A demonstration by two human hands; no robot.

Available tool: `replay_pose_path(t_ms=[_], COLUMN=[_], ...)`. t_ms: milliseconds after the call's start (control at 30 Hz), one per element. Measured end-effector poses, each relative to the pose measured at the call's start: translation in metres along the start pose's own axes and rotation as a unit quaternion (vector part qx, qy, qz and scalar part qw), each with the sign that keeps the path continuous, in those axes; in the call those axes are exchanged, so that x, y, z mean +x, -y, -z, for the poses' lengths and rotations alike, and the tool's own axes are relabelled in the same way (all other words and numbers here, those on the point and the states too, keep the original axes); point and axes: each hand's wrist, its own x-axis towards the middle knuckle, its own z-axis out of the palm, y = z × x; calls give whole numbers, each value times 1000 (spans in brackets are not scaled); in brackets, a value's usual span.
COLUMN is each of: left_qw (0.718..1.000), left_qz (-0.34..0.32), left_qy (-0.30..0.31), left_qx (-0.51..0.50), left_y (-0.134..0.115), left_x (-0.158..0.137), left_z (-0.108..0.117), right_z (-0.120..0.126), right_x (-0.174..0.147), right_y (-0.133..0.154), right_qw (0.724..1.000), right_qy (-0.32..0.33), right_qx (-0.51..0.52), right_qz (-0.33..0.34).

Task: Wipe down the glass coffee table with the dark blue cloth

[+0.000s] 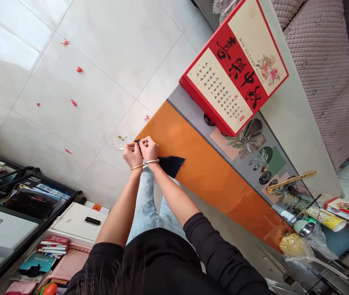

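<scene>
My left hand (133, 155) and my right hand (149, 148) are close together near the table's left corner, above my knees. Fingers of both are pinched on a small dark part of what looks like one navy cloth (172, 164). A pointed end of this cloth, with a jagged edge, shows past my right wrist beside the orange table surface. My fingers hide most of the gripped part, and my forearm covers the middle. Something thin and white sticks out by my left fingertips.
A large red and cream gift box (235, 65) stands on the orange-topped table (205, 164). A wooden stick-like tool (292, 181) and a yellow canister (334, 220) lie farther right. Small red scraps (79, 69) dot the tiled floor. A printer (2, 233) sits at left.
</scene>
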Motion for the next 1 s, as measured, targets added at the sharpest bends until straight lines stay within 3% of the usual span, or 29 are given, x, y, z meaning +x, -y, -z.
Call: replay_pose_path(t_ms=[133,233,367,500,700,1000], left_qw=[992,981,967,959,964,965], left_qz=[-53,-73,-109,-129,-108,-125], left_qy=[79,104,139,170,203,193], left_qx=[79,146,186,184,137,129], left_y=[-2,-10,-23,-28,-58,-116], left_x=[-20,-25,-14,0,31,70], left_z=[-9,-23,-34,-29,-32,-91], right_z=[25,43,45,25,15,41], right_x=[-14,-24,-47,-62,-21,57], right_y=[-22,-34,-46,-57,-35,-1], right_qw=[999,997,983,942,914,920], right_qy=[-43,-71,-68,-19,-11,-48], right_qx=[-18,-41,-113,-255,-346,-338], right_qz=[-10,1,130,216,211,194])
